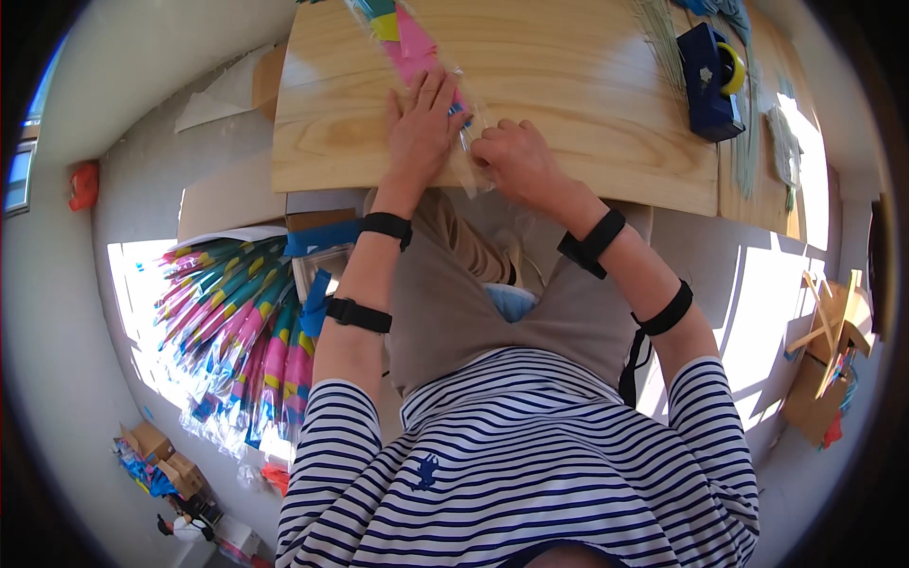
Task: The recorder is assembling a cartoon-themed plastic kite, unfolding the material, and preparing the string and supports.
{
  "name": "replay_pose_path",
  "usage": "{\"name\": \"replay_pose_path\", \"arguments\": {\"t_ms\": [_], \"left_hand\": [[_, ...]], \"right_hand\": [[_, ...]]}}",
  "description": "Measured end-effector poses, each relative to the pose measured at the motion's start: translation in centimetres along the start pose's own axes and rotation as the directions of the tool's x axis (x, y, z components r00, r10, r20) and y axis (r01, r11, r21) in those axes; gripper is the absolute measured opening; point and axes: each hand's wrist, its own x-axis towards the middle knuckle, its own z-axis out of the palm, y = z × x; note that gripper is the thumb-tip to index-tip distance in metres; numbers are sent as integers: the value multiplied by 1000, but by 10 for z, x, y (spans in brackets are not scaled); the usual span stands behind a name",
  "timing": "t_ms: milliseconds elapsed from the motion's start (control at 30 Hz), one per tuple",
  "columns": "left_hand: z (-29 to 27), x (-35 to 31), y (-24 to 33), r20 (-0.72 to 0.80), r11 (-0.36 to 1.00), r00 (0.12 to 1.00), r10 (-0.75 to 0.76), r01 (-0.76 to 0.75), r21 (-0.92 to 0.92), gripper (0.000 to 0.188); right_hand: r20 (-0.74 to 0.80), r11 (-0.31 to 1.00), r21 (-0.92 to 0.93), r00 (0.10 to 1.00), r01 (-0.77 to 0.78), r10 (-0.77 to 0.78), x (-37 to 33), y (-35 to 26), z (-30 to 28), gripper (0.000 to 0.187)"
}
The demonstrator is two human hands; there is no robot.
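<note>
Left hand (419, 123) flattens a crinkly clear-wrapped pink cone (414, 47) on smooth wood table (587, 95).

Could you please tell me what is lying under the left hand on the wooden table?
A clear-wrapped pink and yellow item lies under the left hand on the table; the palm hides its lower end.

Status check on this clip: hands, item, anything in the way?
Left hand flat, pressing the pink wrapped bundle on the wooden table. Right hand pinching its clear wrapper end. Blue tape dispenser stands apart.

One head-worn fisheye looks steeply down, close over the wooden table (568, 104).
</note>
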Motion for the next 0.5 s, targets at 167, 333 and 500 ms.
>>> {"name": "replay_pose_path", "arguments": {"t_ms": [167, 333, 500], "left_hand": [[1, 1, 0, 19, 1000, 1000, -9, 9, 16, 57], [-1, 0, 0, 31, 1000, 999, -21, 21, 5, 57], [-3, 3, 3, 45, 999, 999, -24, 23, 25, 57]], "right_hand": [[189, 992, -129, 982, 7, 17, 9, -4, -4, 12], [53, 994, -108, 999, 13, -7, 0, -6, -4, 9], [-111, 987, -101, 985, 123, -134, 5, -8, 6, 10]]}}
